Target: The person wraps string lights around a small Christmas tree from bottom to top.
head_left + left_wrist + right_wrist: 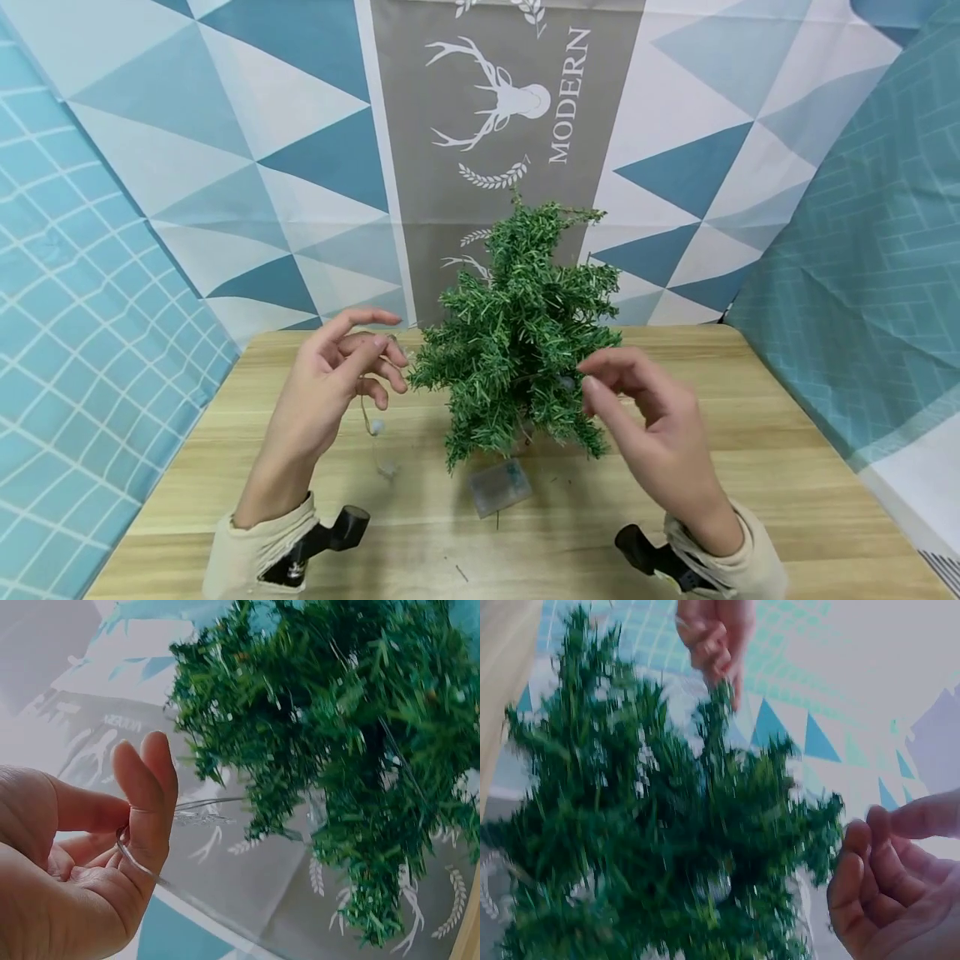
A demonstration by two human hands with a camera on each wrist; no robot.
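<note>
A small green artificial Christmas tree (517,333) stands on the table between the hands. At its left, my left hand (337,375) pinches a thin wire between thumb and fingers. The wire (199,802) runs toward the branches, and another length hangs below the hand. On the hanging length are small whitish balls (377,427), like a light string. My right hand (652,417) is at the tree's right side, fingers bent, thumb and forefinger near the branch tips; I see nothing held there. Close to those fingertips, a greyish ball (567,383) sits among the branches.
A flat translucent box (500,487) lies on the wooden table (420,550) in front of the tree. A few dark needle scraps (461,572) lie nearby. Patterned cloth (300,167) hangs behind the table, with blue cloth at both sides.
</note>
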